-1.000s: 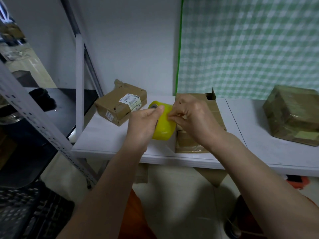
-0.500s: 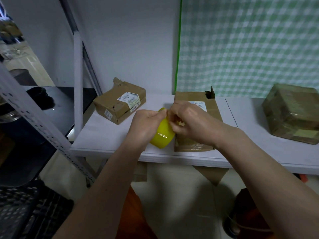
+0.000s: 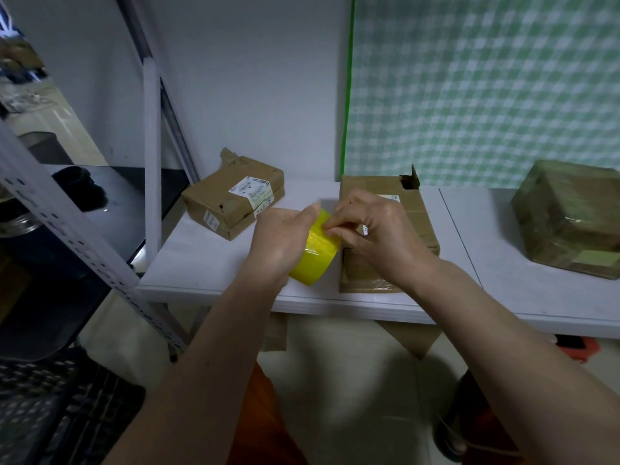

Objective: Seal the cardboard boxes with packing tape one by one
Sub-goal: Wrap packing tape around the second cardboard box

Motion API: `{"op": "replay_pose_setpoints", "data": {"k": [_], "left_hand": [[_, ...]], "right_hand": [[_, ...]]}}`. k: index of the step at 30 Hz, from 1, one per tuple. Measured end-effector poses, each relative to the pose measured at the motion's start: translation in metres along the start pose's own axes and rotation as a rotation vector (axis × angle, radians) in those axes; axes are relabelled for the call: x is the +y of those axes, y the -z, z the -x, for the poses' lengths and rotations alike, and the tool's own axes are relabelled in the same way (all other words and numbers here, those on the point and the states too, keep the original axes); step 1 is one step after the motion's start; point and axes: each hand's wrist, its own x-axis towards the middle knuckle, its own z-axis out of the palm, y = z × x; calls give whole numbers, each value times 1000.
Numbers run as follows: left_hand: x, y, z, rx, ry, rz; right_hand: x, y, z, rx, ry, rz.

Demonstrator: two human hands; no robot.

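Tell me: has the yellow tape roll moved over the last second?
Yes. The yellow tape roll, held in the left hand, has dropped slightly toward the table's front edge, closer to the middle box.

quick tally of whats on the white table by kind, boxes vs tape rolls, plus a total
cardboard boxes: 3 (left box, middle box, tape-wrapped box on the right)
yellow tape roll: 1, held above the table in the left hand, the right hand picking at it
total: 4
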Motion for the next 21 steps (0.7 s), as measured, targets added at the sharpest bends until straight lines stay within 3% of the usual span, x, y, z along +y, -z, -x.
{"op": "replay_pose_setpoints", "data": {"k": [4,10,15,21], "left_hand": [[1,-1,-1,10,-1,9],[3,-2,0,-26,-30,-32],[2,-2,-1,-18,-69,-92],[1,-1,0,-80,-77,-102]], "right_hand": [[1,-1,1,-19,-8,6],[1,3,-2,19,-171,-97],[-4,5,-9,-52,-82,99],[-5,5,-9,-258,19,213]]}}
